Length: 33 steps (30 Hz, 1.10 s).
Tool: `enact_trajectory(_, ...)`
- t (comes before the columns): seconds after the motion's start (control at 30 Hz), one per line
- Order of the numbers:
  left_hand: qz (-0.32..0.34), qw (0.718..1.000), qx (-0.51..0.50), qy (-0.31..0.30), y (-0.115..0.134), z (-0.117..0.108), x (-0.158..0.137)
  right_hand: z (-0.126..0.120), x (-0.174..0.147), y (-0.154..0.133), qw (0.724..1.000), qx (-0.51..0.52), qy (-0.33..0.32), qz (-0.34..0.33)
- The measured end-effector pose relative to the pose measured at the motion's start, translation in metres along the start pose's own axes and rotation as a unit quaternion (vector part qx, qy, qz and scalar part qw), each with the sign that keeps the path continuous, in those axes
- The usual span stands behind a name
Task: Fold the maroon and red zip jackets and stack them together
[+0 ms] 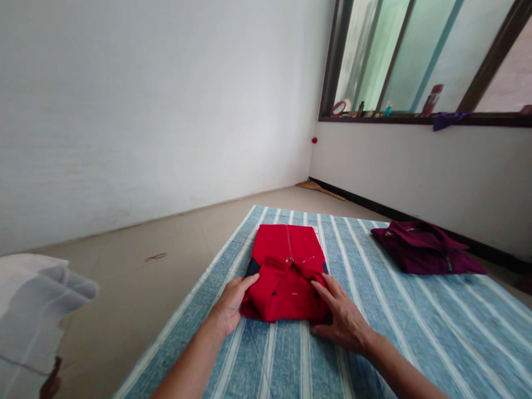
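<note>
A red jacket (287, 244) with a zip at its collar lies folded into a neat rectangle on a blue and white striped mat (307, 360). Dark navy patches show at its sides. My left hand (233, 299) grips the near left edge, one digit on top and the other fingers hidden by the cloth. At the near right corner, my right hand (343, 313) has its fingers bent over the top of the fabric, with the thumb low beside the near edge.
A folded maroon garment (428, 249) lies on the mat to the right. White sheer fabric (37, 305) stands at the far left over the tiled floor (166, 271). Bottles and a round red-rimmed mirror (338, 108) line the window sill (394, 119). A broom (320, 188) rests in the corner.
</note>
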<state>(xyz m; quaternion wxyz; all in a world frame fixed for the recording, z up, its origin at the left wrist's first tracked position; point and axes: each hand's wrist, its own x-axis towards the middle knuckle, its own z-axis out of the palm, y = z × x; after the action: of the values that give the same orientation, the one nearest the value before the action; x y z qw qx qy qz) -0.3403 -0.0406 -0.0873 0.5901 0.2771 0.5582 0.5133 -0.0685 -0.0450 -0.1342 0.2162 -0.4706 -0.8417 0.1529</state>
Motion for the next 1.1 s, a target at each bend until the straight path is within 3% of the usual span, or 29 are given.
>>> enact_trajectory(0.17, -0.039, 0.997, -0.068, -0.007, 0.000, 0.002, -0.005, 0.006, 0.001, -0.008, 0.997, -0.066, 0.030, -0.020)
enact_trajectory(0.33, -0.074, 0.992, -0.105, 0.016, 0.000, 0.006, -0.012, 0.015, 0.008, -0.030, 0.994, -0.107, 0.028, 0.025)
enact_trajectory(0.43, -0.082, 0.990, -0.116, 0.026, 0.001, 0.007, -0.016, 0.018, 0.008, -0.034, 0.995, -0.078, 0.044, 0.038)
enact_trajectory(0.53, -0.088, 0.989, -0.114, 0.024, 0.004, 0.008, -0.020, 0.013, 0.007, -0.024, 0.993, 0.036, 0.092, 0.061)
enact_trajectory(0.63, -0.089, 0.990, -0.106, 0.016, 0.006, 0.010, -0.020, 0.000, 0.013, -0.010, 0.947, 0.194, 0.156, 0.203)
enact_trajectory(0.7, -0.078, 0.992, -0.102, 0.013, 0.005, 0.011, -0.020, -0.010, 0.023, -0.003, 0.890, 0.288, 0.162, 0.313)
enact_trajectory(0.77, -0.071, 0.992, -0.107, 0.017, 0.005, 0.013, -0.019, -0.017, 0.038, -0.001, 0.840, 0.363, 0.143, 0.377)
enact_trajectory(0.83, -0.072, 0.990, -0.117, 0.025, 0.003, 0.013, -0.018, -0.022, 0.052, -0.002, 0.805, 0.421, 0.116, 0.403)
enact_trajectory(0.97, -0.085, 0.988, -0.121, 0.033, 0.000, 0.012, -0.016, -0.023, 0.071, -0.006, 0.759, 0.512, 0.046, 0.399)
enact_trajectory(1.1, -0.078, 0.989, -0.121, 0.043, 0.009, 0.015, -0.012, -0.027, 0.078, -0.013, 0.737, 0.562, 0.060, 0.371)
